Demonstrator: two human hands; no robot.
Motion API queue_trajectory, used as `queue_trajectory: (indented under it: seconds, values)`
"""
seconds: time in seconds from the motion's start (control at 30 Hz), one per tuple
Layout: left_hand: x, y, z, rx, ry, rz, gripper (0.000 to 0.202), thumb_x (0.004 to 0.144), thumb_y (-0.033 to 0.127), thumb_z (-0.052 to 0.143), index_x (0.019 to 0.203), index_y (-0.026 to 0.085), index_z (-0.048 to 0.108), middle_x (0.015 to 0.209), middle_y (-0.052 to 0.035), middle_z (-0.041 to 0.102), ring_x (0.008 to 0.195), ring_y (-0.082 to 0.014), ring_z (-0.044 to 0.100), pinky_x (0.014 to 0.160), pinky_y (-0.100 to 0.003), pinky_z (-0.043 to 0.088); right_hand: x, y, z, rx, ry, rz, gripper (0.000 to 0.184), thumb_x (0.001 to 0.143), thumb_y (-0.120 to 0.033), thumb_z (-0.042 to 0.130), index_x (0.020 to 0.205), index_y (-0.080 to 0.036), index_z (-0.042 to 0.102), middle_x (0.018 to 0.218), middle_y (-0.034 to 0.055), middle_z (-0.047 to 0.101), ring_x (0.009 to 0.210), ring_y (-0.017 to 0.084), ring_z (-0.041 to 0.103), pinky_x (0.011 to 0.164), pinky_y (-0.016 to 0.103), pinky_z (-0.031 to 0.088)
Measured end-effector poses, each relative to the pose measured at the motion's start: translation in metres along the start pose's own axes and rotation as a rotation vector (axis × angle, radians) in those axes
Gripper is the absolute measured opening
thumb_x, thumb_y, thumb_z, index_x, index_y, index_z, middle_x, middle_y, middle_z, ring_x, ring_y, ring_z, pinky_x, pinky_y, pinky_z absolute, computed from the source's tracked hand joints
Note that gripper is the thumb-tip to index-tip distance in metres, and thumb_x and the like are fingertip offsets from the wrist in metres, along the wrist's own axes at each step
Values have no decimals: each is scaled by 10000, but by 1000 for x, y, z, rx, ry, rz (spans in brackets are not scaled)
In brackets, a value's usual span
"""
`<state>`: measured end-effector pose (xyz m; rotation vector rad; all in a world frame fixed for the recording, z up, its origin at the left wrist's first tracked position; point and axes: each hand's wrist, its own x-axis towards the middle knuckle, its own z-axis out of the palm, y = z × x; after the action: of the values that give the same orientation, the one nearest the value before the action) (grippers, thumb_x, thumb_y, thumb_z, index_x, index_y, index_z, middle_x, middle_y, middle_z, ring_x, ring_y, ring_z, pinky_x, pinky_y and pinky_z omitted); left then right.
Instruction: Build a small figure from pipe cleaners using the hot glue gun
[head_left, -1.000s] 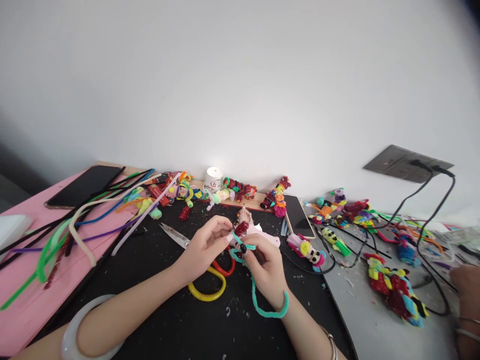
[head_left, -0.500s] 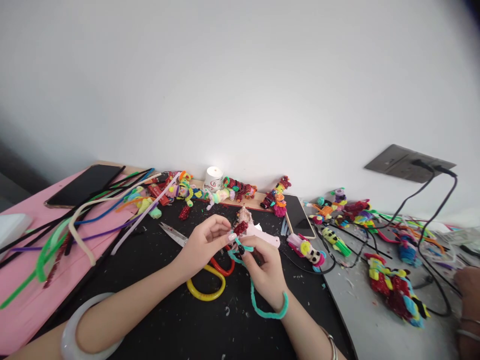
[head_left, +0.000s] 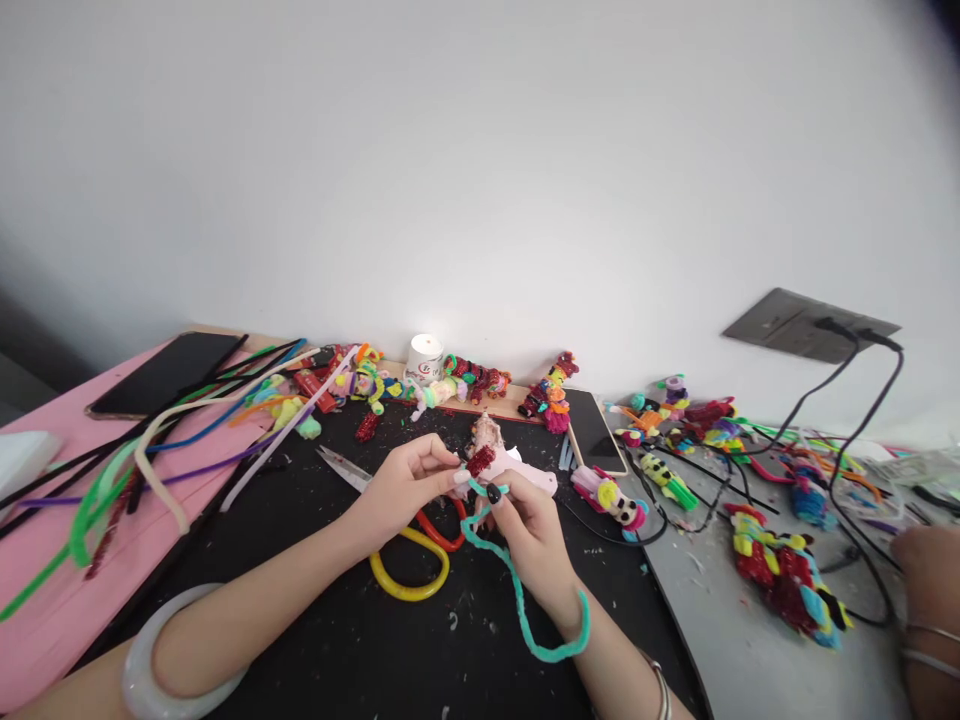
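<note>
A teal pipe cleaner (head_left: 517,590) runs between my two hands, its long tail curling down across my right wrist. My left hand (head_left: 412,490) pinches it with thumb and forefinger at the upper end. Closed thumb and fingers of my right hand (head_left: 532,530) grip the same strand a little to the right, near a small loop. A dark red glittery piece (head_left: 481,460) shows just above the fingertips; whether it is joined to the teal strand I cannot tell. Below my left hand lie scissors (head_left: 409,592) with yellow and red handles, partly covered by that hand.
Behind the hands lies a pale pink glue gun (head_left: 529,476), partly hidden. Pipe cleaners (head_left: 157,460) spread over the pink board at left. Fuzzy figures (head_left: 787,580), phones (head_left: 596,432), a paper cup (head_left: 425,358) and cables (head_left: 862,480) surround the black mat. Another person's hand (head_left: 930,570) is at far right.
The teal pipe cleaner's hanging tail has swung lower and to the right, and its loop between my fingers has changed shape. Both hands stay nearly in place.
</note>
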<state>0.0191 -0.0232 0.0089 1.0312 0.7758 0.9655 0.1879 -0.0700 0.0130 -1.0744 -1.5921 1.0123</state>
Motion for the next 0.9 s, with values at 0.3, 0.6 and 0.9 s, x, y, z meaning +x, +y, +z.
queue_trajectory:
  seconds: [0.3, 0.6, 0.9]
  values:
    - [3, -10, -9, -30, -66, -29, 248, 728, 256, 730, 777, 160, 506, 694, 18, 685, 633, -115, 647, 663, -264, 510, 0, -2, -2, -3, 72, 14, 200, 921, -303, 479, 802, -178, 579, 693, -13, 518, 624, 122, 464, 583, 245, 369]
    - [0, -1, -4, -156, -113, -82, 283, 715, 256, 746, 726, 158, 480, 623, 33, 644, 591, -100, 615, 627, -245, 498, 4, 3, 0, 264, 115, 71, 113, 872, -299, 586, 841, -191, 570, 671, -33, 548, 607, 104, 509, 573, 222, 381]
    - [-1, 0, -5, -304, -219, -161, 268, 732, 234, 741, 721, 154, 486, 626, 13, 643, 567, -86, 592, 567, -197, 465, 6, 6, 0, 429, 42, 144, 178, 841, -335, 636, 815, -177, 559, 603, -34, 571, 557, 100, 521, 554, 220, 378]
